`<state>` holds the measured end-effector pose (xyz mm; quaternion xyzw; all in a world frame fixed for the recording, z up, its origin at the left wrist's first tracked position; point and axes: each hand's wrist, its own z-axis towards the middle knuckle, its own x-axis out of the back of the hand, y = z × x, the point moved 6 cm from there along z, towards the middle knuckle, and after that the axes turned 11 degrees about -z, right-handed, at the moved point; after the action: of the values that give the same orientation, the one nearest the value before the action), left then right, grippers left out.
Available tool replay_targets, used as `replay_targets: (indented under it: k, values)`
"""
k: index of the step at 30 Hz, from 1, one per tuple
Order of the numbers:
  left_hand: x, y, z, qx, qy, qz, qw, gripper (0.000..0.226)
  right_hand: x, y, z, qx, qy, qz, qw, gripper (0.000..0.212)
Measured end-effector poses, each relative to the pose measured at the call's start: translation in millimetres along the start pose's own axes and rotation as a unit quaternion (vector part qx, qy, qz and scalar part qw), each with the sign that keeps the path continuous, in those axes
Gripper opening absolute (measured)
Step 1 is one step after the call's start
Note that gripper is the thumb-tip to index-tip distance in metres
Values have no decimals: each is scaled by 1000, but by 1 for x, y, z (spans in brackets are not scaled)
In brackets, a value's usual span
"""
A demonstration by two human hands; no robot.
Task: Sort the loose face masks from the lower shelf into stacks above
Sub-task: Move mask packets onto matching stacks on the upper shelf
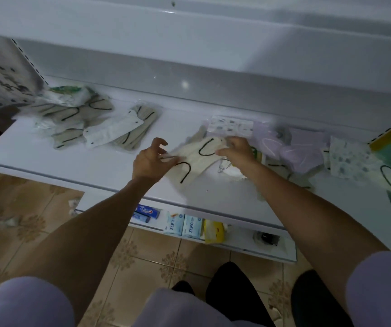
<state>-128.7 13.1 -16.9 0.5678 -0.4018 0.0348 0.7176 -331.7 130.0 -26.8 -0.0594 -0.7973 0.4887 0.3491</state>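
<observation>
Mask (195, 161) between left hand (151, 160) and right hand (235, 149) sits near shelf edge (95, 187).

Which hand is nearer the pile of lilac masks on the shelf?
Right. The right hand sits just left of the lilac masks, at the cream mask's right end; the left hand is farther left, at that mask's other end.

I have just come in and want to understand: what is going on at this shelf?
A person is sorting face masks on a white shelf. The right hand grips one end of a cream mask with black ear loops, and the left hand is at its other end; its grip is blurred. Beige stacks lie at the left, while lilac masks and patterned masks lie loose at the right.
</observation>
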Motion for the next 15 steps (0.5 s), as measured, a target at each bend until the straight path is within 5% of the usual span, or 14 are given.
replay_targets:
  k: [4, 6, 11, 15]
  values:
    - [-5, -34, -23, 82, 59, -209, 973, 95, -23, 37, -10, -119, -31, 245, 962, 29]
    - [-14, -53, -30, 143, 75, -246, 956, 89, -28, 48, -13, -132, -33, 286, 949, 30]
    - [-9, -51, -31, 99, 76, -138, 982, 21, -20, 31, -24, -77, 16, 112, 991, 15]
    - [13, -44, -33, 76, 136, -158, 975, 20, -4, 8, -26, -22, 136, 98, 986, 16]
